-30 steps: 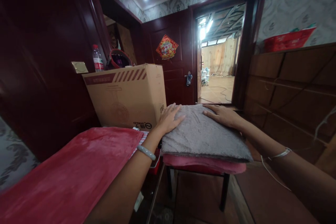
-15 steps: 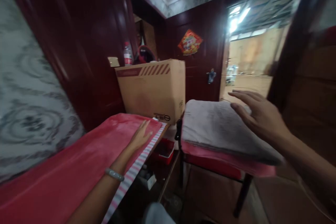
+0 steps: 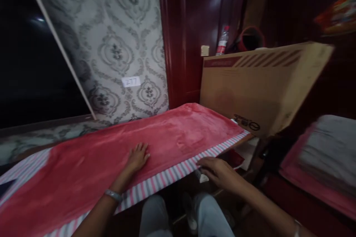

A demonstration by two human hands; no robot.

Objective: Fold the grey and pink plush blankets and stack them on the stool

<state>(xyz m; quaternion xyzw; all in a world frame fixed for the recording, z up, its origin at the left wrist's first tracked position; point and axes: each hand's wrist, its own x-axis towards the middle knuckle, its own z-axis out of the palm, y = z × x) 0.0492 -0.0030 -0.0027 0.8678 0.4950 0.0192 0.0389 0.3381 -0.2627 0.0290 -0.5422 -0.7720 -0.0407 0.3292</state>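
A long red plush cloth (image 3: 167, 133) lies spread over the table, with a grey, pink and white striped cloth (image 3: 164, 179) showing along its front edge and at the left end. My left hand (image 3: 138, 157) rests on the red cloth, palm down and fingers spread, holding nothing. Over the front edge, towards the right end, is my right hand (image 3: 215, 170), its fingers stretched loosely towards the stripes and apart. Whether its fingertips touch the striped cloth I cannot tell.
A large cardboard box (image 3: 244, 85) stands behind the table's right end, a plastic bottle (image 3: 223, 41) at its top. Folded grey cloths (image 3: 330, 152) lie on pink cloth at right. A dark screen (image 3: 39, 59) is at left. My knees (image 3: 211, 216) are below the table edge.
The view has swung left. My left hand is now farther left on the red cloth. My right hand has moved from above the folded grey cloth to the table's front edge.
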